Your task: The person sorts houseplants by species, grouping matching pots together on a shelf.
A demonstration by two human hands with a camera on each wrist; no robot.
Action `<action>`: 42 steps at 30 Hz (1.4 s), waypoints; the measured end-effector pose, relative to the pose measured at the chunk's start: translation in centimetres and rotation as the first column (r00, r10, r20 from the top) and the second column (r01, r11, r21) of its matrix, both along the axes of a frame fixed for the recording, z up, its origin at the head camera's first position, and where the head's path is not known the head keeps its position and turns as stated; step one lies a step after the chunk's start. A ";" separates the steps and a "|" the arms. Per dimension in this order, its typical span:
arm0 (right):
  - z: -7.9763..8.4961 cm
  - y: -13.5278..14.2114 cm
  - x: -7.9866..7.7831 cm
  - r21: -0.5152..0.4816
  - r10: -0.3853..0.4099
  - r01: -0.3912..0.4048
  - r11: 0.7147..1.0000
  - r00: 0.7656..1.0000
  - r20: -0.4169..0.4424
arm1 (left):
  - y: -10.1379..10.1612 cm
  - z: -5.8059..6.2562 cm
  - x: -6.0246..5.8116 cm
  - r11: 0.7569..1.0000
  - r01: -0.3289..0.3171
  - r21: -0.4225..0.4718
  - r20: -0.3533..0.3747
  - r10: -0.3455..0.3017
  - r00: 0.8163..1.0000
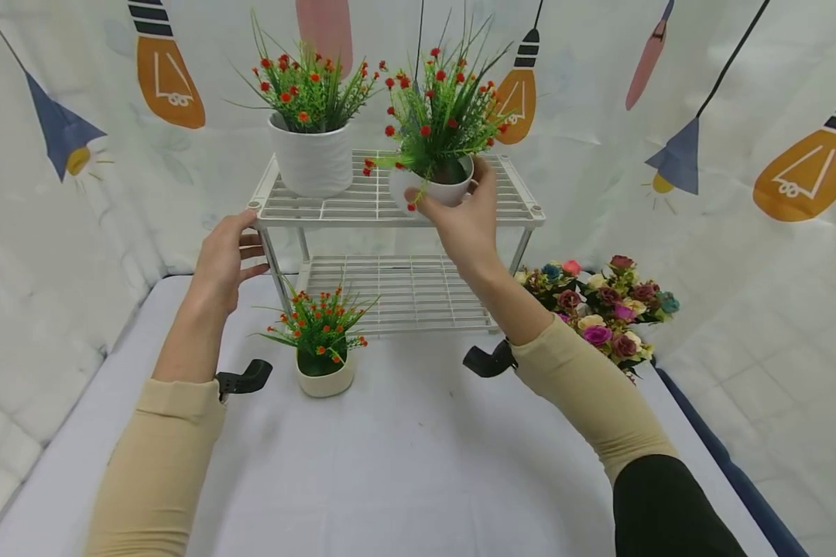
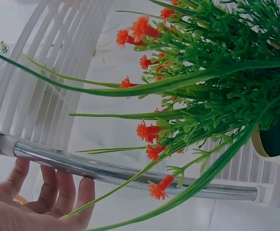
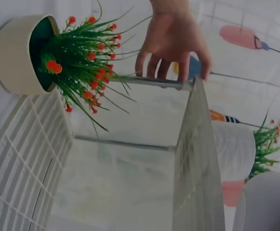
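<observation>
R hand [image 1: 465, 220] grips wht pot [image 1: 406, 184] (red flwrs [image 1: 426, 131]); L hand [image 1: 223, 255] on rack post [image 2: 226, 191].

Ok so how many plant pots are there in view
3 visible: a textured white pot on the top shelf, a white cup-like pot in the right hand at that shelf, and a cream pot on the table. Any under the mixed flowers would be hidden.

The rack's slatted shelves [image 1: 390, 222] look like matt plastic, and its post [image 2: 212, 191] like glossy metal. The held pot [image 3: 267, 202] appears smooth, though dim light makes its finish hard to judge; the white pot [image 1: 313, 164] is matt and rippled, the cream pot [image 3: 11, 55] smooth. Soft matt cloth forms the tablecloth [image 1: 390, 472] and sleeves [image 1: 588, 398].
</observation>
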State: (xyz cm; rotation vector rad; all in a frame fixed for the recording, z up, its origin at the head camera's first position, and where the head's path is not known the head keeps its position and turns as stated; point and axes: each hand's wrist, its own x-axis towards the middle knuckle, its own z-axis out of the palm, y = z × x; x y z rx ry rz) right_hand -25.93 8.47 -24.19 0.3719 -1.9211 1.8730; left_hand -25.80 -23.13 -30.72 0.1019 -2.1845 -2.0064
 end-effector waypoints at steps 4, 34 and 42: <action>0.7 -1.5 -2.2 0.017 -0.020 0.019 1.000 0.999 0.045 | 0.0 0.1 0.0 1.000 -0.001 0.005 0.003 0.001 1.000; 1.9 -3.6 -5.9 0.170 -0.148 0.107 0.980 0.955 0.256 | 0.1 0.0 0.2 0.999 -0.013 -0.032 -0.008 0.012 1.000; 0.5 -2.9 -1.3 0.087 -0.006 0.001 0.996 0.999 0.048 | 0.0 -0.1 0.2 0.999 -0.012 -0.033 -0.006 0.012 1.000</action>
